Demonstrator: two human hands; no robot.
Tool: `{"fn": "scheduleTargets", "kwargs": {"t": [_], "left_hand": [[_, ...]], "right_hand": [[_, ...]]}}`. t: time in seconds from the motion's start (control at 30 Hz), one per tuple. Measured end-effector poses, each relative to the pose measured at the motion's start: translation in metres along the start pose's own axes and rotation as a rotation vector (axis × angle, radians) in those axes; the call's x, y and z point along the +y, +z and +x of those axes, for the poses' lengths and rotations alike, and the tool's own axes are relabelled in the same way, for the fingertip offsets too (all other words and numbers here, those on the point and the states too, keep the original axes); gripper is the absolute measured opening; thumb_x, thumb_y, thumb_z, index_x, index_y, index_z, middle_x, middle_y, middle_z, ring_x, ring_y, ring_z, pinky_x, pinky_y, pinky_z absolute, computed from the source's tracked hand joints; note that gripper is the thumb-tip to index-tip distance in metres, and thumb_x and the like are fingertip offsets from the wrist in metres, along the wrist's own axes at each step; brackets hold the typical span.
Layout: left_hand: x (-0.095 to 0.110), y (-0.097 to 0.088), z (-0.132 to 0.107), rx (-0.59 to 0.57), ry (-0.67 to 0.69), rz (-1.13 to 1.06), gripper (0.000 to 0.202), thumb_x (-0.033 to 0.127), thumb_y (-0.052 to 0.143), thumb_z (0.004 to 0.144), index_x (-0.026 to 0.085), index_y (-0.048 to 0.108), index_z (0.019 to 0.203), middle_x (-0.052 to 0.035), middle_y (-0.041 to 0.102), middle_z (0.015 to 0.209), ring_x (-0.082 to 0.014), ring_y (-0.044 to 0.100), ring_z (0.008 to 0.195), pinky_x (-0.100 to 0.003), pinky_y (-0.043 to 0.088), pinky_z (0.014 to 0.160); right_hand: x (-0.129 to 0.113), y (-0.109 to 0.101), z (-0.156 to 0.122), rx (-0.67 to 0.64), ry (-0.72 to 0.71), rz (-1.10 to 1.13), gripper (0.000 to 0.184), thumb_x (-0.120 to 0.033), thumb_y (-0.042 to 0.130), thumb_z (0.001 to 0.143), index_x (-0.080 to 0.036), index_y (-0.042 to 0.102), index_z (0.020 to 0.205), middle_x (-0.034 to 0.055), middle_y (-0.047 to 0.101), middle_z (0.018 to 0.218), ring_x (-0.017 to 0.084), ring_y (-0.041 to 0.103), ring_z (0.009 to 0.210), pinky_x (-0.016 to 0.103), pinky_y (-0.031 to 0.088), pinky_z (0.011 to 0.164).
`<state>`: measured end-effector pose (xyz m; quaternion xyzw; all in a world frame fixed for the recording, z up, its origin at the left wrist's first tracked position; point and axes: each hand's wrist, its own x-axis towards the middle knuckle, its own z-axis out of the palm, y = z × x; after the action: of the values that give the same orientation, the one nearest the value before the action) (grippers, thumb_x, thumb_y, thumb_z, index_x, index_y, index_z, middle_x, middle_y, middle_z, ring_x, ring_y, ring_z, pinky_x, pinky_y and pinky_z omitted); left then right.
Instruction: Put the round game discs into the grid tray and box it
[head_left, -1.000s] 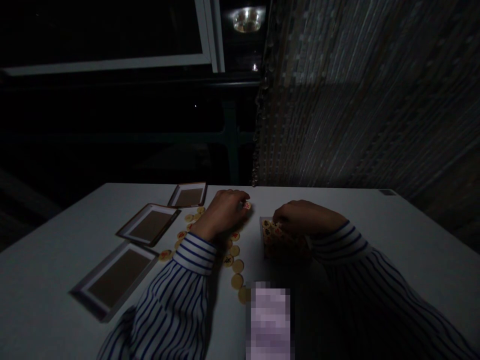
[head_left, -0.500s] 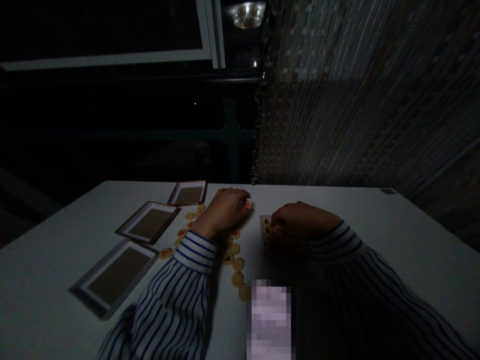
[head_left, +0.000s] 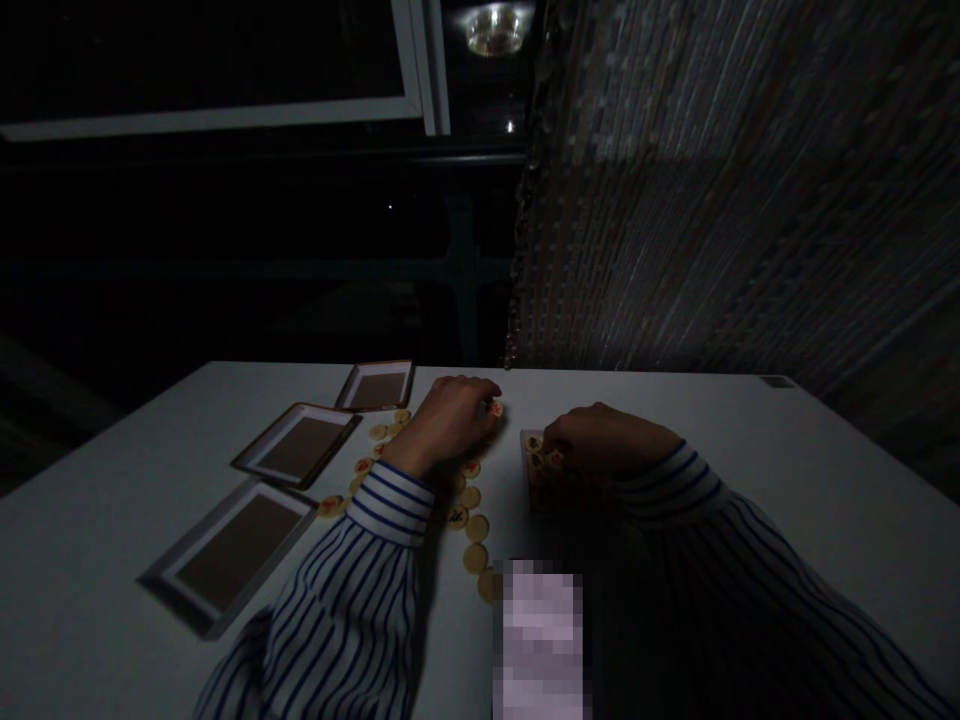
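My left hand (head_left: pixel 448 420) is closed, fingertips down on a round wooden Chinese chess piece (head_left: pixel 495 409) with a red character. Below and beside that hand, more chess pieces (head_left: pixel 477 529) lie on the table in a loose line, some showing characters, some plain. My right hand (head_left: pixel 611 438) reaches into a small box (head_left: pixel 528 470) and covers much of it. Pieces with black and red characters sit in rows inside. Its fingers are curled onto a red-marked piece (head_left: pixel 555 458); the fingertips are partly hidden in shadow.
Three shallow trays or lids (head_left: pixel 236 548) stand along the left of the white table (head_left: pixel 787 480). A pixelated rectangular object (head_left: pixel 541 640) is at the near edge. Behind the table hang a bead curtain (head_left: pixel 645 200) and a window frame (head_left: pixel 420 70). The room is dark.
Almost nothing differs. My right hand and the red-marked piece under its fingers have shifted very slightly in the box; my left hand stays put.
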<state>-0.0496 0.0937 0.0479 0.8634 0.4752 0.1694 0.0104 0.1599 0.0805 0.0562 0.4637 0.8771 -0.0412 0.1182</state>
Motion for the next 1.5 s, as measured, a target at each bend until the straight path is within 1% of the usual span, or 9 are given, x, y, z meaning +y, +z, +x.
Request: {"fn": "scheduleTargets", "kwargs": {"t": [0.33,0.5,0.67,0.87,1.0,1.2,1.33,1.43,1.5], "left_hand": [[-0.002,0.001,0.0,0.017,0.021,0.01,0.029,0.031,0.045,0.083,0.019,0.06,0.104,-0.0051,0.065,0.102,-0.0194,0.058,0.094,-0.031,0.041,0.085],[-0.001,0.001,0.0,0.007,0.009,0.006,0.029,0.03,0.045,0.082,0.018,0.06,0.104,-0.0052,0.065,0.101,-0.0195,0.058,0.094,-0.03,0.041,0.085],[-0.001,0.0,0.0,0.024,0.03,0.003,0.029,0.03,0.045,0.082,0.017,0.061,0.103,-0.0057,0.066,0.1,-0.0199,0.058,0.092,-0.031,0.042,0.083],[-0.001,0.0,-0.001,0.039,0.043,-0.007,0.029,0.03,0.044,0.082,0.017,0.061,0.102,-0.0065,0.066,0.1,-0.02,0.059,0.092,-0.031,0.043,0.082],[-0.002,0.001,0.0,0.043,0.052,-0.015,0.028,0.03,0.046,0.082,0.017,0.061,0.102,-0.007,0.066,0.099,-0.0202,0.059,0.091,-0.032,0.043,0.082],[-0.002,0.001,0.0,0.057,0.068,-0.014,0.029,0.029,0.045,0.082,0.017,0.061,0.102,-0.0073,0.066,0.099,-0.0201,0.059,0.09,-0.033,0.043,0.081],[-0.003,0.001,-0.001,0.071,0.074,-0.017,0.029,0.03,0.044,0.082,0.017,0.061,0.102,-0.0075,0.066,0.097,-0.0203,0.06,0.088,-0.033,0.043,0.08],[-0.002,0.001,-0.001,0.085,0.08,-0.049,0.029,0.031,0.044,0.083,0.017,0.06,0.102,-0.0076,0.066,0.098,-0.0202,0.06,0.088,-0.032,0.043,0.079],[-0.001,0.001,-0.001,0.106,0.082,-0.084,0.029,0.031,0.045,0.083,0.017,0.059,0.104,-0.0072,0.066,0.098,-0.02,0.059,0.089,-0.032,0.044,0.079]], "right_hand": [[0.0,0.0,0.0,-0.006,0.014,-0.005,0.027,-0.028,0.049,0.075,-0.026,0.066,0.095,0.007,0.067,0.094,0.023,0.063,0.082,0.031,0.043,0.064],[-0.002,-0.002,0.0,-0.022,0.048,0.008,0.027,-0.029,0.052,0.074,-0.025,0.066,0.097,0.0077,0.067,0.094,0.022,0.062,0.083,0.029,0.042,0.067],[-0.002,-0.003,0.001,-0.055,0.055,0.001,0.027,-0.028,0.053,0.072,-0.024,0.066,0.096,0.0074,0.067,0.094,0.022,0.062,0.084,0.029,0.042,0.067],[-0.001,-0.002,0.0,-0.032,0.031,-0.008,0.028,-0.028,0.051,0.072,-0.024,0.066,0.096,0.0085,0.067,0.095,0.025,0.062,0.083,0.031,0.042,0.064],[-0.002,-0.003,0.0,-0.049,0.056,0.013,0.027,-0.031,0.052,0.074,-0.024,0.066,0.095,0.0089,0.067,0.093,0.024,0.062,0.083,0.031,0.042,0.067],[-0.001,-0.002,0.001,-0.046,0.064,0.037,0.026,-0.032,0.054,0.073,-0.024,0.066,0.095,0.0084,0.066,0.094,0.023,0.062,0.084,0.032,0.042,0.07],[0.004,0.0,0.0,0.027,0.034,0.0,0.026,-0.032,0.053,0.072,-0.024,0.065,0.093,0.0074,0.067,0.093,0.023,0.062,0.082,0.032,0.042,0.068],[0.008,-0.004,-0.001,0.127,0.015,-0.045,0.024,-0.03,0.049,0.075,-0.022,0.065,0.091,0.0073,0.068,0.09,0.023,0.062,0.082,0.032,0.041,0.069],[0.008,-0.008,-0.002,0.225,0.017,-0.046,0.026,-0.028,0.046,0.078,-0.021,0.065,0.094,0.0079,0.068,0.093,0.022,0.062,0.085,0.032,0.041,0.072]]}}
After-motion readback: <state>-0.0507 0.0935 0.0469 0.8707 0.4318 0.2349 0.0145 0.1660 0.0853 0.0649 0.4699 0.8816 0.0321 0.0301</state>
